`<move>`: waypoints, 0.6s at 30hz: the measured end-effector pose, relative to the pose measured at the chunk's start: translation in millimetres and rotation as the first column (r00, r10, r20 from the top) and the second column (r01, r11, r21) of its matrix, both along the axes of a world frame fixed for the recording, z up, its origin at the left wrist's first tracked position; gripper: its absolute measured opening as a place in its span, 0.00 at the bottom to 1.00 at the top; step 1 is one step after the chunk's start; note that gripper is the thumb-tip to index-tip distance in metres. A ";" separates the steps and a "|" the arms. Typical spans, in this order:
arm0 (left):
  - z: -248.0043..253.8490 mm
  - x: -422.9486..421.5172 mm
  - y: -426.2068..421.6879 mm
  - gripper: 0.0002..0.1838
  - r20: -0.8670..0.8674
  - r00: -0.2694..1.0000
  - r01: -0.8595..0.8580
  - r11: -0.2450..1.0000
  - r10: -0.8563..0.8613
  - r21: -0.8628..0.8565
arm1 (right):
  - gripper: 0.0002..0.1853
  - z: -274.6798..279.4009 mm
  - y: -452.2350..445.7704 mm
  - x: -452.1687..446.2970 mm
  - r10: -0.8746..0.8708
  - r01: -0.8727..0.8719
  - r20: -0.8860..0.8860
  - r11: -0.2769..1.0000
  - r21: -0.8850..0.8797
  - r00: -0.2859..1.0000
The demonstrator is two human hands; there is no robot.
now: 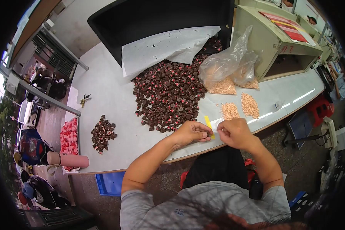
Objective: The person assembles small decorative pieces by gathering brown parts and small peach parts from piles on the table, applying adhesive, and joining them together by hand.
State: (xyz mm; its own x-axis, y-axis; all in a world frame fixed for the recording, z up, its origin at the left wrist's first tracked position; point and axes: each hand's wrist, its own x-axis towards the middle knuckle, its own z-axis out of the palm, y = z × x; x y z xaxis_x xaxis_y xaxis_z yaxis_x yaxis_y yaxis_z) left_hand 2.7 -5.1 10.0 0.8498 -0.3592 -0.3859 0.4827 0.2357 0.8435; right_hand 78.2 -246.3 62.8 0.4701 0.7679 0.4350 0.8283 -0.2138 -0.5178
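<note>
My left hand [191,132] is over the table's front edge, thumb and fingers pinched together beside a yellow strip [208,122]. Whatever lies in that pinch is too small to make out. Just right of the strip, my right hand [237,133] has its fingers curled together, their tips facing my left hand; what they hold is hidden. A large heap of small dark brown pieces with pink spots [168,94] spreads beyond my left hand. Two small piles of beige bits, the nearer pile [230,110] and the farther pile [250,105], lie beyond my right hand.
A black bin [157,17] lies tipped behind the heap, with a white sheet [165,48] at its mouth. Clear bags [222,73] of beige bits stand by a greenish metal box [272,42]. Leftward are a smaller dark pile [102,134], a pink-filled tray [78,130] and a pink bottle [69,159].
</note>
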 end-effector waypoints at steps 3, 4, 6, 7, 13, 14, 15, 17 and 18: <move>0.1 -1.2 0.0 0.17 -0.007 1.000 -0.012 1.000 0.012 -0.014 | 0.08 -14.2 7.6 -8.8 -0.002 0.000 0.021 0.998 0.061 1.000; -0.6 -1.4 0.3 0.17 -0.006 1.000 -0.016 1.000 0.016 -0.019 | 0.08 -18.9 9.0 -9.0 -0.013 0.011 0.045 0.998 0.054 0.999; -2.9 -1.4 0.4 0.17 -0.006 1.000 -0.013 1.000 0.013 -0.026 | 0.08 -20.8 10.7 -10.1 -0.008 0.004 0.053 0.997 0.073 0.999; -4.0 -1.0 0.5 0.17 -0.005 1.000 -0.013 0.999 0.013 -0.031 | 0.08 -20.9 11.8 -10.4 -0.005 0.000 0.057 0.997 0.082 0.998; -1.9 -1.8 0.5 0.16 -0.003 1.000 -0.022 0.999 0.022 -0.029 | 0.08 -24.4 13.0 -11.0 -0.005 0.001 0.060 0.998 0.067 0.998; -2.1 -1.7 0.9 0.16 -0.001 1.000 -0.017 0.999 0.017 -0.028 | 0.08 -25.4 13.3 -11.0 -0.006 0.001 0.068 0.998 0.068 0.998; -2.6 -1.4 1.1 0.16 0.000 1.000 -0.012 1.000 0.012 -0.028 | 0.08 -26.8 13.4 -10.5 -0.007 0.002 0.076 0.998 0.068 0.997; -3.6 -0.9 0.8 0.16 0.001 1.000 -0.011 0.999 0.011 -0.031 | 0.08 -28.6 13.4 -10.5 -0.011 0.005 0.078 0.997 0.075 0.997; -4.0 -1.1 0.7 0.16 0.000 1.000 -0.016 0.999 0.016 -0.034 | 0.08 -29.1 14.0 -10.9 -0.011 0.005 0.071 0.997 0.082 0.997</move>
